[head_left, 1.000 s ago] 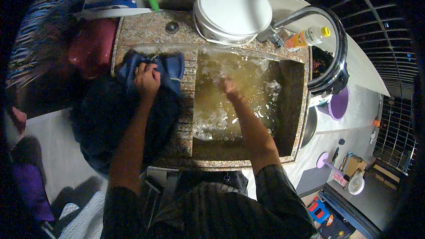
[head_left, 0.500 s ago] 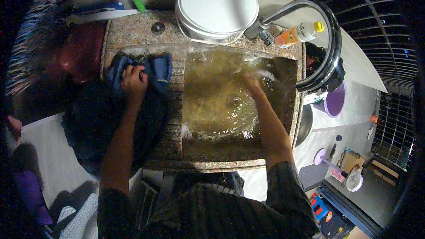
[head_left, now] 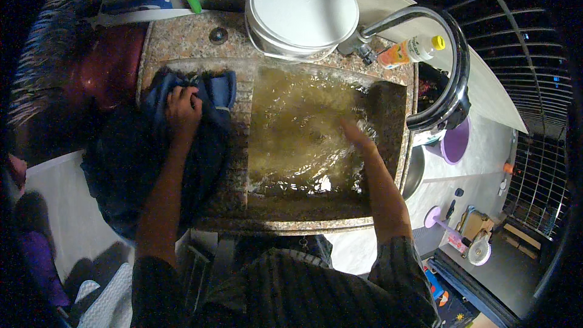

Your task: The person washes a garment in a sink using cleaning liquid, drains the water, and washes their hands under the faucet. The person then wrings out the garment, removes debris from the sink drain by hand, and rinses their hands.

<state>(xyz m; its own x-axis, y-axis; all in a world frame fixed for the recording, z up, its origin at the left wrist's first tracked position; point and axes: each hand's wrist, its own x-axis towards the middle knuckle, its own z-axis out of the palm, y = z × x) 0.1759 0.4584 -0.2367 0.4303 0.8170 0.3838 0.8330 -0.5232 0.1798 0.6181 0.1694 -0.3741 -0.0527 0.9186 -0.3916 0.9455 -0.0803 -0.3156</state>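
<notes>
My left hand [head_left: 183, 109] is closed over a bunched blue garment [head_left: 217, 92], its fingers curled and pressed into the cloth. The fabric looks like denim; its darker bulk [head_left: 127, 170] spreads over the ribbed washboard [head_left: 238, 140] and hangs past the left front edge. To the right of it, a stone sink basin [head_left: 291, 208] holds murky yellow-brown water [head_left: 297, 127] with ripples and glints on it. My right hand [head_left: 353, 132] dips into this water on the basin's right side. Its fingers are under the surface and blurred, and nothing shows in them.
A white lidded bucket [head_left: 303, 6] stands behind the basin. Beside it are a curved chrome tap [head_left: 458, 54] and a yellow-capped bottle [head_left: 413, 51]. A purple bucket [head_left: 455, 141] sits at the right. A dark red container [head_left: 109, 76] and brush bristles [head_left: 45, 54] are at the left.
My right hand has moved toward me and slightly right through the water, and the splashing at the back has eased. My left hand stays on the garment, fingers slightly shifted.
</notes>
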